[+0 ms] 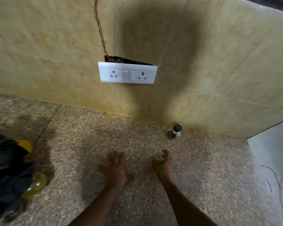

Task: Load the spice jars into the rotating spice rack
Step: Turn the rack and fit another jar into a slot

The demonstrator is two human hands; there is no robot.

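On the speckled counter (104,136) I count one loose spice jar (174,132), clear with a black round cap and dark contents, standing near the tiled wall (55,46) beyond the right hand (163,165). The dark spice rack (6,173) at the left edge holds at least two jars with yellow contents (36,185). Both hands hold nothing: the left hand (115,170) has straight fingers, the right has loosely curled ones.

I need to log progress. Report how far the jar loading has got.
Done: the dark spice rack at the left edge already holds jars with yellow contents. In hand: nothing; the left hand and right hand hover over the speckled counter, the right nearer the loose jar. Left: one black-capped jar stands by the wall, away from the rack.
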